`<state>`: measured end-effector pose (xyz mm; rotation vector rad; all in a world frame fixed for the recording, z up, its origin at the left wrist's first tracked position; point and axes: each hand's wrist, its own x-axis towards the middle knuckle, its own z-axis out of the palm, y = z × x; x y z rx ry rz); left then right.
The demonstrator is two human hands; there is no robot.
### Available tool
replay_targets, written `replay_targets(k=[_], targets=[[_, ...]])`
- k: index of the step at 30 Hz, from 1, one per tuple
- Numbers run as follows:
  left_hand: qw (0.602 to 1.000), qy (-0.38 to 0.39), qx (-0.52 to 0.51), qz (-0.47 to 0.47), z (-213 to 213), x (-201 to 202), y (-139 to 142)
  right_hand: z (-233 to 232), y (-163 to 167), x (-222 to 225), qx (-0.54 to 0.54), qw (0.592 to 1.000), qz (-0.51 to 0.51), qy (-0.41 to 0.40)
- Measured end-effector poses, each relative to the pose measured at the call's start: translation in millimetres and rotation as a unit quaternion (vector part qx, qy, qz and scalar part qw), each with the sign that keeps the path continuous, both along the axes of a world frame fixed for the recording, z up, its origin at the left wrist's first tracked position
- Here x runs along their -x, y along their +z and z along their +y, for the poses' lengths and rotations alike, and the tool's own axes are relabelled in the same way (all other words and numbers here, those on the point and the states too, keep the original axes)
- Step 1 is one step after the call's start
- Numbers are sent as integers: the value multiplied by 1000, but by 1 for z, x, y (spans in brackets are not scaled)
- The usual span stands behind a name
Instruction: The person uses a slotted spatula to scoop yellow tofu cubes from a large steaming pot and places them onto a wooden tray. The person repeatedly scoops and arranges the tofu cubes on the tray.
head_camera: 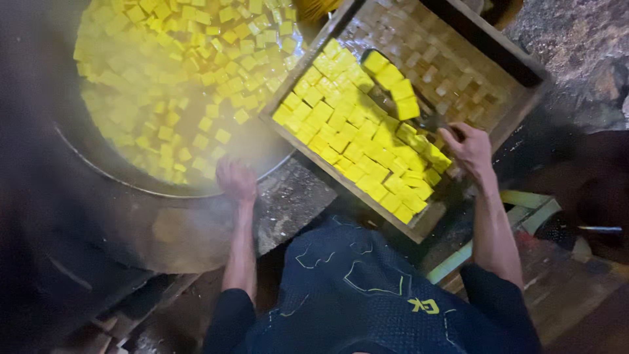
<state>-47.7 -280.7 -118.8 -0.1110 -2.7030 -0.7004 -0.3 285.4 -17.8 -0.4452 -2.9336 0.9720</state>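
Right hand (466,145) closed on dark ladle handle (429,119) over shallow wooden tray (517,62) | tray about half filled with yellow cubes (357,141) | many cubes left in steaming vat (111,174) | left hand (236,180) on vat rim, grip cannot be told

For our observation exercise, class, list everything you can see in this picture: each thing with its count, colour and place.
Vat: one, dark metal, steaming, upper left, full of yellowish liquid.
Floating cubes: too many to count, yellow, in the vat.
Wooden tray: one, brown, upper right, one corner over the vat's rim.
Cubes in tray: many, bright yellow, packed in rows on the near half; the far half holds duller brownish squares.
Scoop: one, dark, carrying a few yellow cubes, above the tray.
Stone ledge: one, grey, between vat and tray.
Green slats: a few, lower right.
Left hand: at the vat's rim; whether it has a grip on anything is unclear.
Right hand: grip on the scoop's handle.
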Motion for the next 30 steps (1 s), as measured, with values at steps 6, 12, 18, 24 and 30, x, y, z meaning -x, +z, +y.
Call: replay_targets(k=[6, 12, 18, 24, 30], targets=[[999, -9, -36, 34, 88, -1, 21, 72, -19, -30, -130, 991, 0, 37], [998, -20, -54, 14, 145, -19, 24, 53, -34, -33, -233, 970, 12, 67], [994, -68, -78, 31, 196, -26, 21, 53, -32, -65, -239, 957, 144, 83], [977, -139, -150, 51, 273, -9, 30, 77, -18, -110, -259, 958, 118, 29], [949, -302, -78, 37, 405, 27, 32, 68, -18, -145, -226, 971, 82, -9]])
